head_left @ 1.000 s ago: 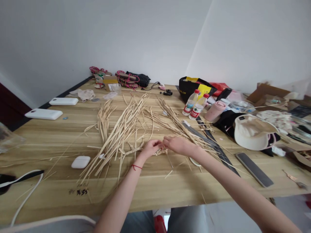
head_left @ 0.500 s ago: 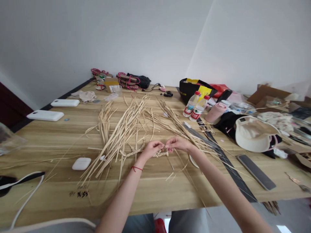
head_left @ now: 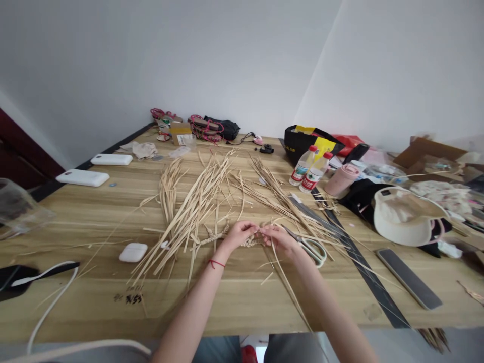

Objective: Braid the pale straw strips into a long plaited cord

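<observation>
Near the table's front middle, my left hand [head_left: 243,233] pinches the woven straw piece [head_left: 214,237], which stretches out to the left of it. My right hand [head_left: 278,237] is closed at the piece's right part, fingertips close to those of my left hand. From the right hand a long pale strand [head_left: 289,287] runs down over the table's front edge. Fingers hide the spot being gripped. Scissors with pale green handles [head_left: 314,251] lie just right of the right hand. Behind the hands, loose straw strips [head_left: 200,189] are spread in bundles.
The wooden table [head_left: 227,307] also bears a white case [head_left: 133,252], two white devices at the left, two bottles [head_left: 302,165], a pink cup [head_left: 342,179], a cream cap [head_left: 406,214] and a dark phone-like slab [head_left: 409,278]. A black bag [head_left: 298,143] stands at the back.
The right arm has swung inward, and the scissors' handles now show beside it. A long strand now hangs from the right hand. The whole view has shifted slightly.
</observation>
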A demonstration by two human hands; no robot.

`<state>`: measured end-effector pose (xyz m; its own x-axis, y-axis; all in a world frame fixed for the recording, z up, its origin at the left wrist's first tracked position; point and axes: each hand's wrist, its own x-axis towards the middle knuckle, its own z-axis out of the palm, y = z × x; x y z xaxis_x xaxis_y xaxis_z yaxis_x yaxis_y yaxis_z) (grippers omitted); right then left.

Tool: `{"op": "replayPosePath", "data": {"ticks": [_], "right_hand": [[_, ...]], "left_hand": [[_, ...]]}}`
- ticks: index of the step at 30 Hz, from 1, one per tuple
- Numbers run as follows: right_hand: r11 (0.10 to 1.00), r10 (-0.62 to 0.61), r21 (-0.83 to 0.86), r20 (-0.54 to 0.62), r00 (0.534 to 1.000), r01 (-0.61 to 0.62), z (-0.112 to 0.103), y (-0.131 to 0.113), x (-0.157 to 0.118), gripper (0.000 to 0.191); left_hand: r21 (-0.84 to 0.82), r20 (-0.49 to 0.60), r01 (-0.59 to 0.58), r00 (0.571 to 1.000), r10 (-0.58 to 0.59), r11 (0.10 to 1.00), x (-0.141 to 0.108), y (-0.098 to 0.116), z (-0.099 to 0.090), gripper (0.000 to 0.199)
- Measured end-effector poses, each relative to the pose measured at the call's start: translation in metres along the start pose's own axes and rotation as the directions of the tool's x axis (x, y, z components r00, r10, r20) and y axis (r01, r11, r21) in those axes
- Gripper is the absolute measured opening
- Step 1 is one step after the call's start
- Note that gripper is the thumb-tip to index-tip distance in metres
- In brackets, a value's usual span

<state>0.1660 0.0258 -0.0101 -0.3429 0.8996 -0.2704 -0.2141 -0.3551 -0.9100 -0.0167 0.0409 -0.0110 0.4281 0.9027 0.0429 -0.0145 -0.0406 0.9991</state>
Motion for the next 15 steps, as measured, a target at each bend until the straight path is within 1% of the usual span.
{"op": "replayPosePath", "data": {"ticks": [3,6,10,15], "right_hand": [[0.994,0.014,0.11,-0.007,1.0,-0.014,0.003,0.014,0.002,0.019],[0.981,-0.012,0.194,-0.005,1.0,0.012,0.004,0.025,0.004,0.019],[0.974,-0.044,0.222,-0.029,0.999,0.049,0.001,0.034,0.006,0.021],[0.961,-0.021,0.272,-0.071,0.997,0.04,-0.001,0.039,0.006,0.024]], "left_hand": [[-0.018,-0.013,-0.024,1.0,0.024,1.0,0.0,-0.002,0.001,0.038],[-0.027,-0.012,-0.035,0.999,0.035,0.999,0.0,-0.002,0.002,0.038],[-0.016,0.006,-0.037,0.999,0.037,0.999,0.0,-0.002,0.002,0.037],[-0.016,0.026,-0.043,0.999,0.044,0.999,0.001,-0.005,0.002,0.034]]}}
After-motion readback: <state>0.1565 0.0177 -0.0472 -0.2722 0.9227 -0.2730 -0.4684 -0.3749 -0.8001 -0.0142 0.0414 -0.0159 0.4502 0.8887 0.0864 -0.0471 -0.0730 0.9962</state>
